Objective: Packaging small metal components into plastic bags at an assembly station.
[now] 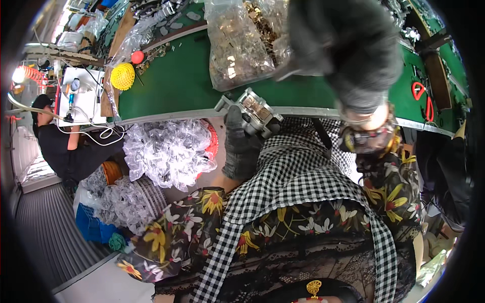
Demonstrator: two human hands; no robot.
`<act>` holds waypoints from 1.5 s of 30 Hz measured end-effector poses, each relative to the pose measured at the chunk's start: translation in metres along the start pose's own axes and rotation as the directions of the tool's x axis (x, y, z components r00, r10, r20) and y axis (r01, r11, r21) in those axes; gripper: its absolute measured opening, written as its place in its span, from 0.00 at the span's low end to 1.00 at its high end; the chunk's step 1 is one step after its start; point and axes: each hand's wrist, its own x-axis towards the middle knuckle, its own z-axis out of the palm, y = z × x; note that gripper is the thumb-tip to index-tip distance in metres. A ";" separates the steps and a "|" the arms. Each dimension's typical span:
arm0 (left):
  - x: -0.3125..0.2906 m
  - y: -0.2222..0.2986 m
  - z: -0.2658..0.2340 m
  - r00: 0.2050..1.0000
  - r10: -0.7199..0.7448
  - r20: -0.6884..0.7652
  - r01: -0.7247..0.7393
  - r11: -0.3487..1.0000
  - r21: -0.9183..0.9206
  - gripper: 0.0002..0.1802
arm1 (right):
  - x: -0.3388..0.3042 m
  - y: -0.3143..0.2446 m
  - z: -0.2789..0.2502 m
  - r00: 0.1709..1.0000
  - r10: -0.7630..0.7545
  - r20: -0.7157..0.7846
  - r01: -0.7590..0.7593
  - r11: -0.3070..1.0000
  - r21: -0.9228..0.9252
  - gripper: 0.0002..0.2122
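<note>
My left hand [238,144], in a dark grey glove, is closed around a silver metal casting [252,112] that looks like a brake caliper. The casting sits at the table's near edge, its open side up, with brass-coloured pieces showing inside. My right hand [353,55], also gloved, is raised over the right of the table and smeared by motion, so its fingers and anything in them cannot be made out. Beside it lies a clear plastic bag [237,50] filled with small metal pieces, with a strip of gold-coloured clips [261,22] in its middle.
The green table [166,86] carries a yellow dotted ball-like thing [122,76], a red ball [137,57] and red-handled pliers [418,91]. Clear plastic packing fills a red basket [212,144] below. A co-worker in black [65,146] sits left; another person's dark clothing [444,171] shows right.
</note>
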 end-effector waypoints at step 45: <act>0.345 -0.023 0.291 0.742 0.561 0.368 -0.198 -0.342 0.919 0.40 | -0.077 -0.003 -0.233 0.514 0.428 -0.743 -0.158 0.899 0.409 0.08</act>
